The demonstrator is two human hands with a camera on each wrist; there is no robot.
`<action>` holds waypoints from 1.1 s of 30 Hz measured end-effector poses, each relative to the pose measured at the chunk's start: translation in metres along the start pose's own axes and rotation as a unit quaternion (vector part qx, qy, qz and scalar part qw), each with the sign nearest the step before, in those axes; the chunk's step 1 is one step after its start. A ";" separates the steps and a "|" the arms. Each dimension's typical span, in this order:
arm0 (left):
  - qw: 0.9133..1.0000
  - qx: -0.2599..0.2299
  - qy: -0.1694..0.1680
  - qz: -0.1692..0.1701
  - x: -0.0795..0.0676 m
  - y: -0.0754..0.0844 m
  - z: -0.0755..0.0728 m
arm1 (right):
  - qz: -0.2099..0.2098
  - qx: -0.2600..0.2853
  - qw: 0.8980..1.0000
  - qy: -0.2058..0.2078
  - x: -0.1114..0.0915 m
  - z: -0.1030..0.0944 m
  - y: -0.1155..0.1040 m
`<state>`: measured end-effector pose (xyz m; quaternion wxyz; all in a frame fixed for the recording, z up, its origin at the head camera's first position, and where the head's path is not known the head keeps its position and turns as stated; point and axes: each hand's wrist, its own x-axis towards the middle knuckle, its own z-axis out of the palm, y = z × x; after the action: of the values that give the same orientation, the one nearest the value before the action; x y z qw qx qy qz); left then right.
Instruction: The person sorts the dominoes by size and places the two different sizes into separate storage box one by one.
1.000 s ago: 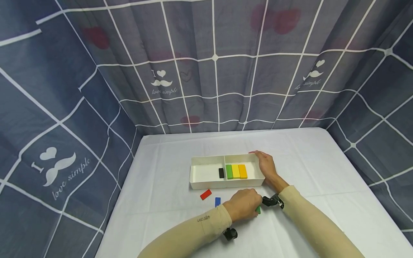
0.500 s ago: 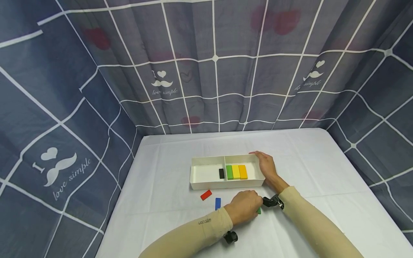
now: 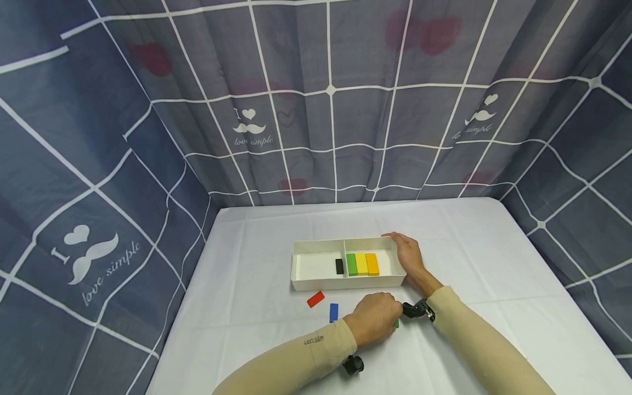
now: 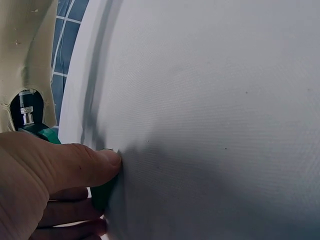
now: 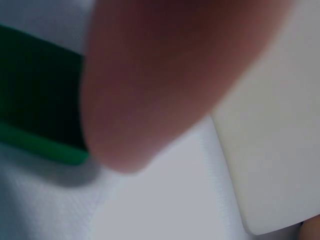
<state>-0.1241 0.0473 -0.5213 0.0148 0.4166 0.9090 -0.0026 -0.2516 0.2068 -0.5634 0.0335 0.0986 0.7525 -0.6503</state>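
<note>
My left hand is low over the white tablecloth, in front of the box, and pinches a green block between thumb and fingers. Mostly covered by that hand in the head view, the block shows only a small green end. My right hand grips the right end of a white two-part box, its fingertips at the far corner. In the right part lie a light green block, a yellow block and an orange block. A small black block lies left of the divider.
On the cloth in front of the box lie a red block and a blue block, the latter close to my left wrist. Dark checked curtains stand behind the table and at both sides.
</note>
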 end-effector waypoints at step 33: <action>0.999 -0.003 -0.030 -0.012 -0.004 -0.021 -0.040 | 0.009 0.022 1.000 0.003 0.001 0.000 0.000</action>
<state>-0.1386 0.0313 -0.4810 0.0433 0.4055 0.9130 -0.0124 -0.2522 0.2073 -0.5637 0.0353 0.1077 0.7375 -0.6658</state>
